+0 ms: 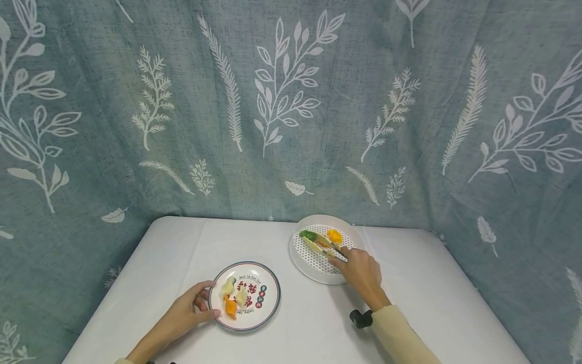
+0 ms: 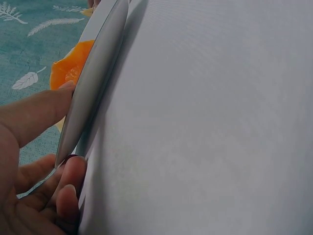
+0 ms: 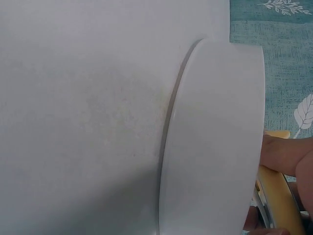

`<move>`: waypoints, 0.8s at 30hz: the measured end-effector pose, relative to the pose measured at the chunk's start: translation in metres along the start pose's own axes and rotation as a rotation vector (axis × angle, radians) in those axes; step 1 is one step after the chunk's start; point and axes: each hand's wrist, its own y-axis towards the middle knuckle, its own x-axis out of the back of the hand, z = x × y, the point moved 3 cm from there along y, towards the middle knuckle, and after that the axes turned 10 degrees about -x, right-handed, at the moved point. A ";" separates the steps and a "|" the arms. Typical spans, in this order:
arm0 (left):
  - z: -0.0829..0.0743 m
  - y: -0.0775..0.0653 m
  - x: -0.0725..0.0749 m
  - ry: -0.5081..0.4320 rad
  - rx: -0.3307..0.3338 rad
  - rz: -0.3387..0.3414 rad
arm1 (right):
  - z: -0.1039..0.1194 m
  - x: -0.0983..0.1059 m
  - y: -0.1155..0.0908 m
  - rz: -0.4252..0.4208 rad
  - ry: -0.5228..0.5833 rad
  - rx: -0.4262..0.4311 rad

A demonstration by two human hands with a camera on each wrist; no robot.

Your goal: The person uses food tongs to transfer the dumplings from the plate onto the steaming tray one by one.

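Diagonally set tongs (image 1: 337, 247): over the white basket (image 1: 309, 273), long axis running from the right hand (image 1: 362, 273) away and leftward, tips beside the green piece (image 1: 309, 235); whether they pinch it, I cannot tell.
Right hand: thumb and fingers curled round the near end of the tongs.
Left hand (image 1: 193, 305): gripping the plate (image 1: 265, 314) by its left edge, thumb on the rim.
Right wrist view: the basket's smooth outer wall and a golden stretch of the tongs, with the basket's contents hidden.
Left wrist view: the plate's grey underside and fingertips tucked below the rim, which the head view hides.
Basket: perforated floor, holding the green piece, a yellow piece (image 1: 335, 236) and an orange bit (image 1: 323, 244) partly covered by the tongs.
Plate: two pale pieces (image 1: 228, 286) and an orange piece (image 1: 230, 307), grouped left of centre over printed lettering.
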 end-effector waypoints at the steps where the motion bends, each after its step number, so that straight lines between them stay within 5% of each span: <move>1: 0.000 0.000 0.000 0.003 -0.005 0.000 | 0.000 0.000 0.000 -0.001 0.001 0.000; 24: -0.003 0.000 0.002 -0.003 -0.026 0.011 | -0.001 0.019 -0.017 -0.027 0.084 0.031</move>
